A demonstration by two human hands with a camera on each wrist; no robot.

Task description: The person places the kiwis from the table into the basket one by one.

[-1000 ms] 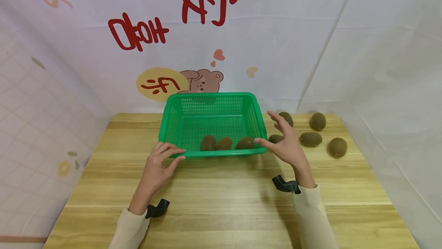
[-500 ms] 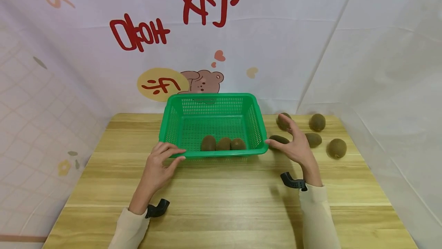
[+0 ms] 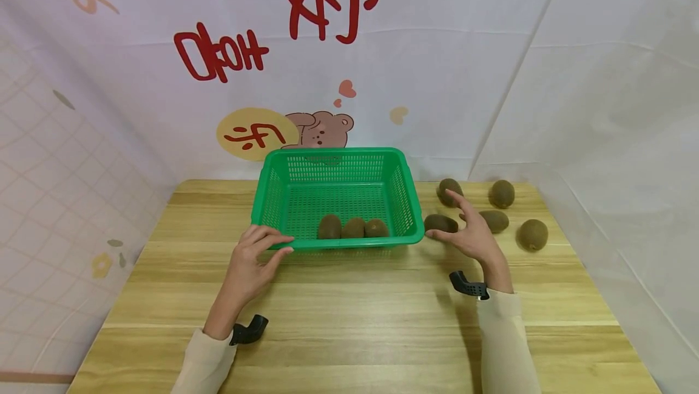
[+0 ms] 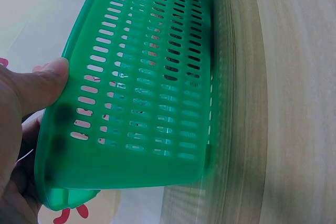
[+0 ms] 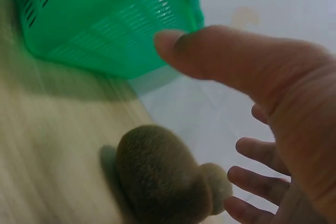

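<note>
A green slotted basket stands on the wooden table with three kiwis along its near wall. My left hand grips the basket's near left rim; in the left wrist view its thumb presses the outer wall of the basket. My right hand hovers open, fingers spread, just over a kiwi lying right of the basket. From the right wrist, that kiwi lies under the spread thumb and fingers of my right hand, which does not touch it.
Several more kiwis lie on the table at the right: one behind the hand, one at the back, one partly hidden by my fingers and one furthest right. White sheets wall in the back and right.
My right hand has moved from the basket's right rim out to the right and down over the kiwi beside it. The third kiwi in the basket rolled against the other two. My left hand stayed put.
</note>
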